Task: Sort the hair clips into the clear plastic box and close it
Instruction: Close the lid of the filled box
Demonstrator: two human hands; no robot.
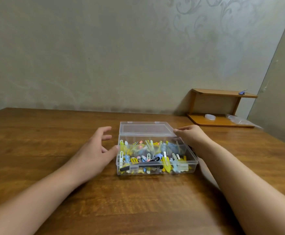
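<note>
A clear plastic box (157,172) stands open on the wooden table (45,133), filled with several colourful hair clips (155,154). A long black clip (141,166) lies along its front wall. The clear lid (145,128) is swung back behind the box. My left hand (96,150) is beside the box's left wall with fingers spread and the thumb touching that wall. My right hand (191,136) is at the box's right rear corner, with its fingertips gripping the lid's right edge.
A small wooden shelf (221,94) stands at the back right against the wall. A small blue clip (242,92) lies on top of it. A white object (210,116) and a clear plastic bag (238,119) lie on its base.
</note>
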